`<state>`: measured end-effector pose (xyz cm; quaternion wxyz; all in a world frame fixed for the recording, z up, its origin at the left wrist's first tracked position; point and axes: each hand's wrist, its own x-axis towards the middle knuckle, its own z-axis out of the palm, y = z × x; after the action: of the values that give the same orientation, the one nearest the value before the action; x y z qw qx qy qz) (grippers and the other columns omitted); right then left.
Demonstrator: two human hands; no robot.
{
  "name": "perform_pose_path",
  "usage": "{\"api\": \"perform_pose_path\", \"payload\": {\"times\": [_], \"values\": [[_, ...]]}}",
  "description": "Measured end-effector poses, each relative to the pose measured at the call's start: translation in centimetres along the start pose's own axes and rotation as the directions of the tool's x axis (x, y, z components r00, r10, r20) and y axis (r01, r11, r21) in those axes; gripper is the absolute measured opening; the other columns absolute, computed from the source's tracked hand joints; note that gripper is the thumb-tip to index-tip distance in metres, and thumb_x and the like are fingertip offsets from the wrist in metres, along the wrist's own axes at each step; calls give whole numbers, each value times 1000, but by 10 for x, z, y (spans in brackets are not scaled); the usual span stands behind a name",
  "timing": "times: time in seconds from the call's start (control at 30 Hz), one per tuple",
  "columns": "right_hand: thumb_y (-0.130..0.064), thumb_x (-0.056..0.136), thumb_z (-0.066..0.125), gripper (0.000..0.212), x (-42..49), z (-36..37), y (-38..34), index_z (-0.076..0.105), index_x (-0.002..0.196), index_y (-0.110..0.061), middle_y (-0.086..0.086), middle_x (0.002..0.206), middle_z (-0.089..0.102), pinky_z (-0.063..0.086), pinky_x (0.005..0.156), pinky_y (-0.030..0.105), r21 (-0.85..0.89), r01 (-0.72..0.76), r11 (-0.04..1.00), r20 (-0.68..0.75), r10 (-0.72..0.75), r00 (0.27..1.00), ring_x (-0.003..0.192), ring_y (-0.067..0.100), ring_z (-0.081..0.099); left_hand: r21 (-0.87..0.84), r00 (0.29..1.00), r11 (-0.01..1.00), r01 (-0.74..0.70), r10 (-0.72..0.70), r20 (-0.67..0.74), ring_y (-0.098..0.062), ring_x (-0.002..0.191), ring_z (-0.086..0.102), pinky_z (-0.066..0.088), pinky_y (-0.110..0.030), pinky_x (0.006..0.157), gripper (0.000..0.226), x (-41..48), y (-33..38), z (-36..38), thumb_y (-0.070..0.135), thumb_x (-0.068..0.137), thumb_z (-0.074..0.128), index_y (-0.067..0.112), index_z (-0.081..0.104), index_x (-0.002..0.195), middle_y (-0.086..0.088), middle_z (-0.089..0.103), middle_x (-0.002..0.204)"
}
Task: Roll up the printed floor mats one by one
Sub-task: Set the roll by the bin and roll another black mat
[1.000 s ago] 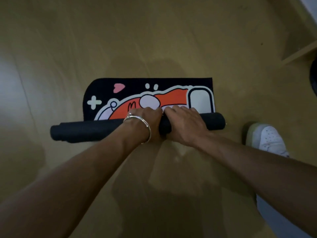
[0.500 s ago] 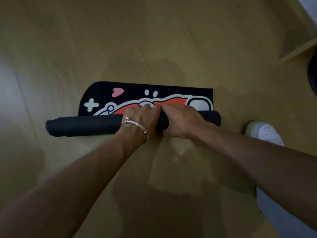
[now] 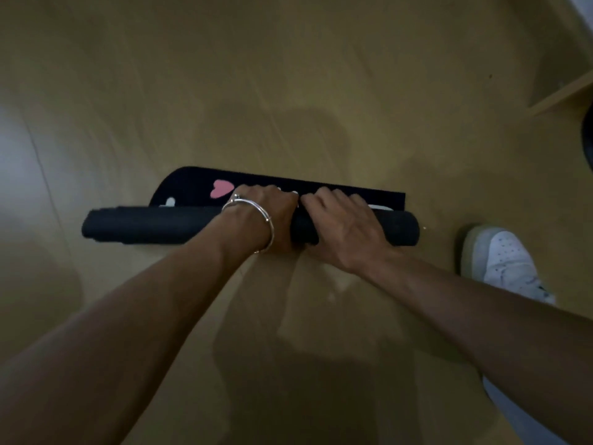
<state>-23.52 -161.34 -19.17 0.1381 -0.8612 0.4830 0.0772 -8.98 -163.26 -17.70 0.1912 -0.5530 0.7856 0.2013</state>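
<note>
A black printed floor mat (image 3: pixel 192 186) lies on the wooden floor, most of it wound into a dark roll (image 3: pixel 150 224) that runs left to right. Only a narrow strip with a pink heart stays flat beyond the roll. My left hand (image 3: pixel 263 210), with a silver bangle on the wrist, grips the roll near its middle, fingers curled over the top. Right beside it, my right hand (image 3: pixel 343 223) grips the roll too, its fingers over the far side. The print under the hands is hidden.
A white shoe (image 3: pixel 500 261) stands on the floor just right of the roll's end. A wooden furniture edge (image 3: pixel 564 94) and a dark round object (image 3: pixel 587 136) sit at the far right. Bare wooden floor (image 3: pixel 256 75) stretches beyond the mat.
The roll has moved away from me over the mat. The orange and white print is now covered, and the flat strip has shrunk. Both hands stayed on the roll.
</note>
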Motion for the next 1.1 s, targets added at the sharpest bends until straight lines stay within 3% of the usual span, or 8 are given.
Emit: {"api": "perform_pose_path", "payload": {"times": [0.2,0.4,0.53,0.63,0.73,0.83,1.0,1.1], "values": [[-34,68,74,48,6,-21,12,52,109,-23,-3,103,62,52,73,36,431,-249,867,345,96,934,89,18,60,79,981,997,-18,32,-189,-26,109,50,39,-40,88,55,-5,0,18,44,81,61,23,40,127,-6,50,121],[-34,80,68,53,4,-9,5,41,124,-20,3,117,53,39,78,34,24,4,1000,121,-6,993,105,24,53,-38,996,998,-40,37,-83,-25,95,61,43,-33,74,60,-5,-6,10,59,76,61,25,45,123,-1,60,109],[-34,70,73,48,11,-24,13,44,107,-24,-4,99,57,42,60,29,351,-249,903,374,109,921,83,16,57,100,959,992,-81,104,-263,-25,112,50,34,-42,98,57,-12,-4,22,43,82,57,26,35,133,-2,51,123],[-34,67,74,45,10,-32,9,49,104,-26,-7,97,58,47,64,29,447,-266,854,399,76,914,83,12,58,173,951,984,-36,87,-296,-27,110,48,35,-42,96,53,-9,-8,23,38,82,60,24,37,128,-5,49,122],[-36,76,69,51,9,-24,-2,45,120,-21,-1,111,53,40,74,31,156,-70,985,235,32,971,98,19,54,83,972,996,-25,44,-232,-25,100,55,40,-36,78,52,-5,-13,15,49,81,59,22,39,121,-3,56,111],[-27,85,62,47,13,-20,-5,40,125,-16,6,116,53,30,74,32,-30,-1,1000,106,4,994,103,26,53,-19,982,1000,-22,18,-189,-24,92,60,38,-32,69,59,-6,-13,8,60,77,59,23,41,119,-1,59,104],[-37,74,71,50,17,-37,10,48,116,-25,-6,94,55,37,58,26,241,-168,956,322,85,943,77,15,52,3,977,998,-58,57,-206,-24,105,53,40,-38,84,68,-9,-8,2,59,78,61,27,34,132,-1,51,120],[-36,67,75,50,7,-39,20,50,110,-30,-10,91,57,47,64,28,337,-202,919,390,59,919,82,14,58,59,974,995,-76,87,-209,-25,101,57,37,-35,74,59,-8,7,1,54,84,56,26,34,131,-3,52,117]]}}
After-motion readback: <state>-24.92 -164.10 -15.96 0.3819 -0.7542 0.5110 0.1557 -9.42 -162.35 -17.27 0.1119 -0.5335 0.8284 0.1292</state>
